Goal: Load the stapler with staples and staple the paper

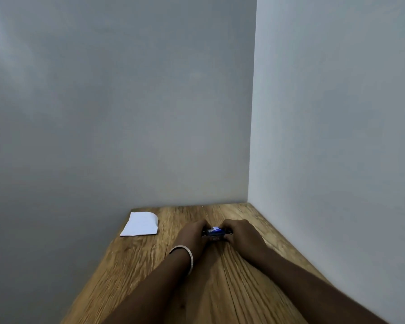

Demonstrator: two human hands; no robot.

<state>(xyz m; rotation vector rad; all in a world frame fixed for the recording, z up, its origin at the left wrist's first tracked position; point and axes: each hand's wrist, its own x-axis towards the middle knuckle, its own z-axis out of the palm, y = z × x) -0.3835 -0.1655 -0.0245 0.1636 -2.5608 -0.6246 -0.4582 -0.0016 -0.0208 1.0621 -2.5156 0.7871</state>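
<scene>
A small dark stapler with a blue top [215,233] rests on the wooden table [220,288], near the far right corner. My left hand [193,237] grips its left end and my right hand [240,233] grips its right end, so only its middle shows. A bangle sits on my left wrist. A folded white paper [140,224] lies flat at the table's far left edge, well apart from both hands. No loose staples or staple box can be made out.
Grey walls close in the table at the back [126,113] and along the right side [337,136]. The table's left edge [98,265] runs diagonally toward me.
</scene>
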